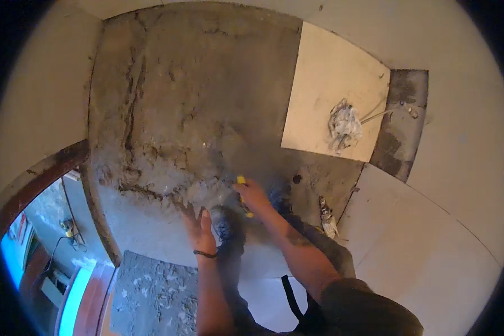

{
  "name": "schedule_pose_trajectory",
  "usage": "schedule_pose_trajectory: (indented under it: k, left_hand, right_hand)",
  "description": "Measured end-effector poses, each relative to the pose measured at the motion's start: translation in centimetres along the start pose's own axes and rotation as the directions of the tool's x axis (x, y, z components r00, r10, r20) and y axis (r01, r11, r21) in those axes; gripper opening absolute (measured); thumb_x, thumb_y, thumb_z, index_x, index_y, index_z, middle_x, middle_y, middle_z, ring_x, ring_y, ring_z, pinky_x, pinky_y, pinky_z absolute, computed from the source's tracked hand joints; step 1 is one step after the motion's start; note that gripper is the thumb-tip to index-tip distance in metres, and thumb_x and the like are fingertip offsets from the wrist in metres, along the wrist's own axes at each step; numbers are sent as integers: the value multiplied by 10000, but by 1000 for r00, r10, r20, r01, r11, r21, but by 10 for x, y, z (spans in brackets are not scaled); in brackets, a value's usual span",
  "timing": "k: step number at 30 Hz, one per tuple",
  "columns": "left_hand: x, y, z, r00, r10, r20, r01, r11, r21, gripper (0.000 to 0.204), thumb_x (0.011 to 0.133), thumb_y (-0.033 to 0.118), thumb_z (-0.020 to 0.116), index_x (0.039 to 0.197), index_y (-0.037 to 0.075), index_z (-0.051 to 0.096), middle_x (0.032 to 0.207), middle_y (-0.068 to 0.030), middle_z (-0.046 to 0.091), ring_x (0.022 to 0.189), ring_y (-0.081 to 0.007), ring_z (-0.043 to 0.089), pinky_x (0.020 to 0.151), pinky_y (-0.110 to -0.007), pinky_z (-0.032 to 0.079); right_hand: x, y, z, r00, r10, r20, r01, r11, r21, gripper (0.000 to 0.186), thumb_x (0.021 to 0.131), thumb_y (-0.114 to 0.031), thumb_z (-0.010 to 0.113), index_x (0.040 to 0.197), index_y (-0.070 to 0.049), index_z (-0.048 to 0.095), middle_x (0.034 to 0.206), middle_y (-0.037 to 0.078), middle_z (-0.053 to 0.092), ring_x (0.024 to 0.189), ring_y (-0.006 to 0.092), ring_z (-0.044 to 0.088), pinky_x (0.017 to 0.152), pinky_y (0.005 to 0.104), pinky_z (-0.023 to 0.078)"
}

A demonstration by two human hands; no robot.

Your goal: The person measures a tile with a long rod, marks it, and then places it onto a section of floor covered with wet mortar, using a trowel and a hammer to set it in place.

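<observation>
My right hand (254, 196) is closed around a yellow-handled tool (241, 180) at the middle of the view. Yellow shows above and below my fist, and the tool's working end cannot be made out. To its left, my left hand (201, 231) is held low with its fingers apart and nothing in them, a dark bead bracelet at the wrist. Beyond both hands spreads rough grey mortar (207, 101), cracked and ridged along its near side. Whether the left fingertips touch the mortar cannot be told. My shoe (224, 224) shows between the hands.
A cream tile (336, 73) at the right carries a crumpled plastic bag (344, 124). A grey and white tube-like object (327, 218) lies right of my leg. At the lower left is a mortar-smeared slab (154, 291), near a doorway frame (98, 213). Pale tiles (425, 235) cover the right side.
</observation>
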State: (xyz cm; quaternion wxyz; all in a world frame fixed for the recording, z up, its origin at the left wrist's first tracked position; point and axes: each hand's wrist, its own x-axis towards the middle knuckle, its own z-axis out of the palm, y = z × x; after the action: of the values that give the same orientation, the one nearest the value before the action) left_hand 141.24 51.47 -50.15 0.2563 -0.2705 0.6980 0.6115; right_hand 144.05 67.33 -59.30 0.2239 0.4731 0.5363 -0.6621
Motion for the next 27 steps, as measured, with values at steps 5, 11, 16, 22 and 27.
schedule_pose_trajectory:
  k: [5, 11, 16, 22, 27]
  left_hand:
    - [15, 15, -15, 985, 123, 120, -131, 990, 56, 613, 900, 152, 559, 1434, 108, 261, 1379, -66, 402, 1135, -179, 465, 869, -320, 438]
    - [57, -75, -144, 969, 243, 30, -243, 935, 258, 679, 887, 29, 514, 1455, 31, 143, 1436, -139, 305, 1205, -233, 437, 975, -357, 388]
    - [65, -153, -216, 951, 106, -289, -34, 969, 244, 726, 885, 146, 581, 1472, 137, 155, 1412, -126, 355, 970, -171, 515, 733, -285, 437]
    - [112, -226, -225, 864, 87, -496, -9, 987, 158, 722, 887, 173, 596, 1464, 113, 167, 1408, -114, 359, 928, -174, 516, 677, -287, 426]
    - [114, -255, -253, 877, 197, -439, -92, 964, 250, 834, 846, 97, 617, 1475, 193, 77, 1417, -93, 354, 786, -141, 538, 658, -360, 458]
  right_hand:
    - [60, -42, -131, 782, -547, -299, 373, 794, -480, 339, 869, -230, 555, 1105, 8, 505, 745, 106, 589, 685, 194, 587, 598, 360, 471]
    - [232, -196, -229, 551, -822, -142, 129, 251, -959, 269, 722, -229, 657, 826, 11, 597, 789, 182, 625, 744, 299, 622, 651, 392, 489]
    - [262, -268, -221, 716, -697, -36, -160, -114, -981, 270, 495, -177, 797, 689, -70, 643, 806, 150, 652, 810, 289, 645, 703, 368, 521]
    - [306, -291, -234, 634, -773, -17, -198, -141, -970, 265, 481, -139, 805, 710, -106, 676, 816, 106, 672, 823, 266, 658, 703, 365, 537]
    - [326, -285, -217, 675, -738, -12, -141, -112, -984, 315, 468, -148, 809, 759, -115, 691, 884, 98, 679, 836, 269, 655, 700, 366, 533]
